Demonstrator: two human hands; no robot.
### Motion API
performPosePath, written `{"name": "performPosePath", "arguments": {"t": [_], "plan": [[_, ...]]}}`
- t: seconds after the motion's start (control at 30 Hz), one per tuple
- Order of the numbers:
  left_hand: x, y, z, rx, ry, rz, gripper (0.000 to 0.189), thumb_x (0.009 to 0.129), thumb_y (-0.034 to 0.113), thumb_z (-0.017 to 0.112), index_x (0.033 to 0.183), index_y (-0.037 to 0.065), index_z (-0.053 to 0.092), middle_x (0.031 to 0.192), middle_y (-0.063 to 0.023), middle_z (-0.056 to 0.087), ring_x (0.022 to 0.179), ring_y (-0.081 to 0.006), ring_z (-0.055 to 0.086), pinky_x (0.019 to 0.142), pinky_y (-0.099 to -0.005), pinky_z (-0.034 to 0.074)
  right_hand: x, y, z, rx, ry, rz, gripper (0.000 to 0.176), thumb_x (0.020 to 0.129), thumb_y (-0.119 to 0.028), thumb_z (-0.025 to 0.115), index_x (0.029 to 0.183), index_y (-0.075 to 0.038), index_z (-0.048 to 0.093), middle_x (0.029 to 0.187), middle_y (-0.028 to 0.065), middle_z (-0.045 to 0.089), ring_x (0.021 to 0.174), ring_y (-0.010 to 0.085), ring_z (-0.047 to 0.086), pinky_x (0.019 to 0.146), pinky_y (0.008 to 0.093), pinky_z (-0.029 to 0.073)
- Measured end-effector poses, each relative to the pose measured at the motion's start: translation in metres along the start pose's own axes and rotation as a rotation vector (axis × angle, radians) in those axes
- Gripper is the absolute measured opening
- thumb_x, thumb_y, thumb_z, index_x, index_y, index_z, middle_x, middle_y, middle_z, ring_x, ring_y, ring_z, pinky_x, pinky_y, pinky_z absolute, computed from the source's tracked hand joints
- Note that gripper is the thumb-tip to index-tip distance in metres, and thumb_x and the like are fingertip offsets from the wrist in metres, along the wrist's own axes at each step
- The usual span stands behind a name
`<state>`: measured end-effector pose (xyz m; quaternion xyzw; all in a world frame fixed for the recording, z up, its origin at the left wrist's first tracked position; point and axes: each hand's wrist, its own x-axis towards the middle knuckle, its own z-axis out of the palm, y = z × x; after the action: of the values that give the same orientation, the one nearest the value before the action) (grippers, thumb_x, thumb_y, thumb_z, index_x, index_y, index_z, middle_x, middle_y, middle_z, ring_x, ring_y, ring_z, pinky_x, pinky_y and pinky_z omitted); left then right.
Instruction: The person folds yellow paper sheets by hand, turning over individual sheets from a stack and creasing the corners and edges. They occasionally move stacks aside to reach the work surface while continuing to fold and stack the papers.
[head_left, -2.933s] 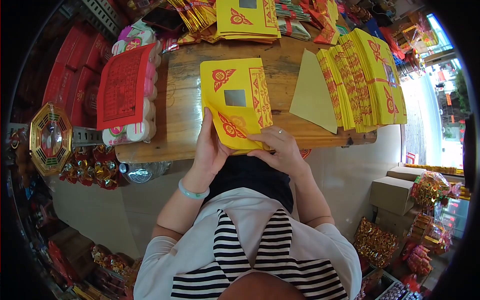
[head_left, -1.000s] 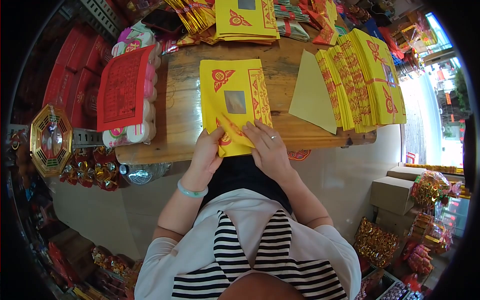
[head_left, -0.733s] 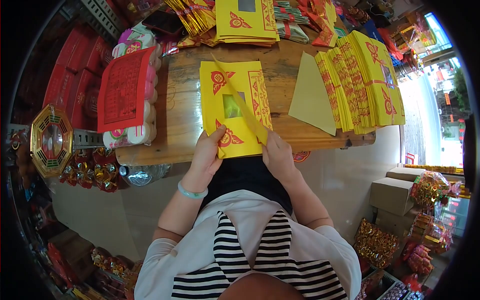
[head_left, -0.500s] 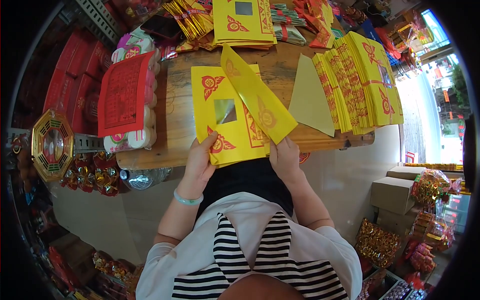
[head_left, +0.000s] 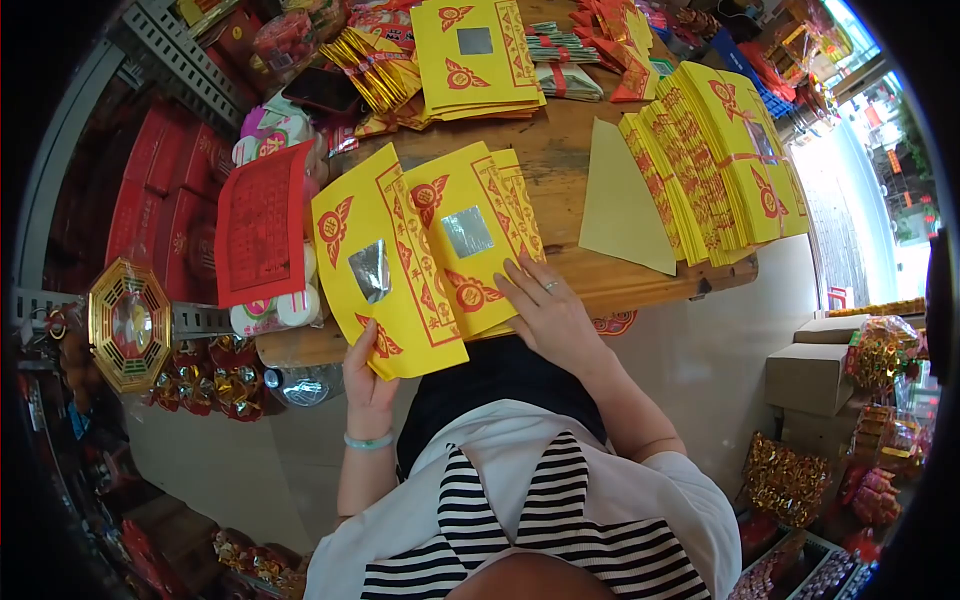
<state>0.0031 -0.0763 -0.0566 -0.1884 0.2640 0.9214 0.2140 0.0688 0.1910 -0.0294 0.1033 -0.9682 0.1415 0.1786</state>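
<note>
My left hand (head_left: 369, 378) is closed on the lower left corner of a yellow joss paper sheet (head_left: 410, 285), printed in red with a silver foil square. That sheet is tilted and partly overlaps a small stack of like joss paper (head_left: 465, 270) at the table's front edge. My right hand (head_left: 548, 310), with a ring on one finger, rests on the stack's lower right side with its fingers stretched out. A larger pile of the same joss paper (head_left: 475, 75) lies farther back.
Tied bundles of yellow joss paper (head_left: 720, 170) stand at the right of the wooden table (head_left: 560, 180), beside a plain pale sheet (head_left: 625, 210). At the left, a red printed sheet (head_left: 262, 225) leans on wrapped rolls. A phone (head_left: 322, 90) and gold paper packets (head_left: 375, 75) lie behind.
The sheet that leaned over the stack toward my right hand now lies flatter. My left hand has moved left with a sheet, and my right hand has spread onto the stack. The view shifted slightly.
</note>
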Motion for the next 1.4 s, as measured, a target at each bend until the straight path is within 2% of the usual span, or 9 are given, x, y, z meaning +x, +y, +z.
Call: {"name": "performPosePath", "arguments": {"t": [0.17,0.3,0.37,0.67,0.8,1.0,1.13,1.3,1.4], "plan": [[-0.006,-0.008,0.004,0.047,-0.122,-0.027,0.034,0.096,0.005,0.055,0.129,-0.003,0.051,0.117,-0.0146,0.066,0.100,-0.0215,0.069,0.080,-0.0272,0.059,0.015,-0.011,-0.010,0.385,0.044,-0.029,0.039,0.087,-0.007,0.063,0.125,0.001,0.056,0.115,0.0149,0.067,0.098,0.0277,0.066,0.077,0.0263,0.051],[-0.012,-0.025,0.013,0.389,-0.081,-0.015,0.037,0.097,0.008,0.055,0.132,-0.002,0.050,0.118,-0.0135,0.065,0.100,-0.0202,0.068,0.080,-0.0273,0.058,0.026,-0.022,0.000,1.113,-0.257,0.620,0.031,0.088,-0.016,0.065,0.113,0.001,0.058,0.097,0.0133,0.067,0.076,0.0261,0.062,0.069,0.0297,0.049],[-0.011,-0.028,0.020,0.389,-0.109,-0.030,0.037,0.098,0.008,0.055,0.133,-0.002,0.049,0.118,-0.0132,0.065,0.099,-0.0194,0.068,0.080,-0.0264,0.058,0.040,-0.017,-0.011,0.832,-0.168,0.628,0.023,0.089,-0.019,0.064,0.101,0.000,0.058,0.081,0.0115,0.061,0.061,0.0251,0.051,0.064,0.0334,0.047],[0.002,-0.034,0.030,0.422,-0.171,-0.088,0.042,0.101,0.012,0.052,0.141,0.001,0.044,0.122,-0.0110,0.063,0.099,-0.0151,0.066,0.078,-0.0217,0.056,0.043,0.021,0.036,-0.048,0.166,0.387,0.024,0.086,-0.017,0.067,0.097,0.002,0.057,0.089,0.0158,0.060,0.073,0.0280,0.056,0.067,0.0345,0.047],[0.001,-0.033,0.032,0.443,-0.155,-0.099,0.044,0.101,0.012,0.051,0.143,0.002,0.041,0.126,-0.0107,0.060,0.101,-0.0146,0.064,0.078,-0.0214,0.055,0.046,0.018,0.027,0.244,0.119,0.653,0.026,0.085,-0.017,0.067,0.100,0.003,0.057,0.094,0.0171,0.060,0.078,0.0303,0.057,0.070,0.0350,0.047],[0.006,-0.028,0.040,0.583,-0.167,0.049,0.044,0.101,0.012,0.051,0.143,0.004,0.042,0.128,-0.0108,0.058,0.099,-0.0166,0.064,0.081,-0.0234,0.054,0.044,0.014,0.012,0.407,0.117,0.547,0.021,0.089,-0.010,0.062,0.107,0.001,0.056,0.095,0.0132,0.061,0.078,0.0245,0.058,0.071,0.0297,0.047],[0.021,-0.025,0.063,0.687,-0.152,0.507,0.044,0.098,0.009,0.055,0.141,0.005,0.044,0.126,-0.0102,0.060,0.096,-0.0189,0.064,0.082,-0.0253,0.052,0.052,0.008,-0.020,0.888,0.206,0.522,0.021,0.094,-0.004,0.055,0.114,0.000,0.053,0.099,0.0089,0.061,0.080,0.0164,0.056,0.070,0.0244,0.044],[0.039,-0.026,0.099,0.753,-0.291,0.914,0.044,0.094,0.004,0.060,0.136,0.004,0.048,0.121,-0.0108,0.063,0.094,-0.0197,0.064,0.083,-0.0256,0.052,0.049,0.017,-0.010,1.125,0.389,0.374,0.024,0.096,-0.001,0.051,0.120,0.000,0.050,0.101,0.0060,0.061,0.082,0.0116,0.054,0.071,0.0216,0.043],[0.049,-0.027,0.087,0.788,-0.369,0.729,0.045,0.092,0.003,0.061,0.135,0.003,0.048,0.118,-0.0112,0.064,0.094,-0.0188,0.064,0.082,-0.0251,0.051,0.043,0.023,0.006,1.116,0.333,0.322,0.029,0.096,-0.006,0.054,0.124,0.001,0.047,0.104,0.0099,0.061,0.081,0.0170,0.055,0.073,0.0261,0.045]]}}
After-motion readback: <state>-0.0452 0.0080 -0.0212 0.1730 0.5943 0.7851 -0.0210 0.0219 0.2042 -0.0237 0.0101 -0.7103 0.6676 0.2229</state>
